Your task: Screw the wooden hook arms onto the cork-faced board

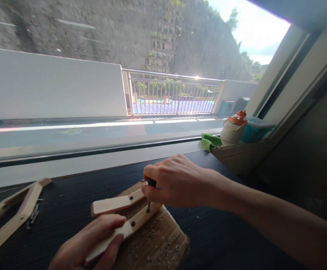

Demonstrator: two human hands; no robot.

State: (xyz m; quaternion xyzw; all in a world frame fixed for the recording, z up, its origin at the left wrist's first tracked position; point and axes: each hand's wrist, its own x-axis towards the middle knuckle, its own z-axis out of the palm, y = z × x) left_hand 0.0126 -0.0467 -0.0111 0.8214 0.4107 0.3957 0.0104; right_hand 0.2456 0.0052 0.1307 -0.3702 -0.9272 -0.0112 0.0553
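Observation:
My right hand (pixel 177 182) is closed around the black handle of a screwdriver (pixel 149 206). The shaft points down, its tip at a hole near the far end of a bent wooden piece (pixel 140 219). My left hand (pixel 96 240) grips the near end of that piece between thumb and fingers, against a worn wooden board (pixel 166 236) with many small holes. Beside it, a second wooden piece (pixel 111 204) with a dark hole lies partly over the board; its far end is hidden behind my right hand. Whether a screw sits under the tip is too small to tell.
Joined wooden strips (pixel 23 216) lie on the black table (pixel 76 187) at left, with several loose screws (pixel 34 214) alongside. On the windowsill at right are a green cloth (pixel 210 141), a cream bottle with an orange top (pixel 232 131) and a teal container (pixel 255 130). A large window borders the table's far side.

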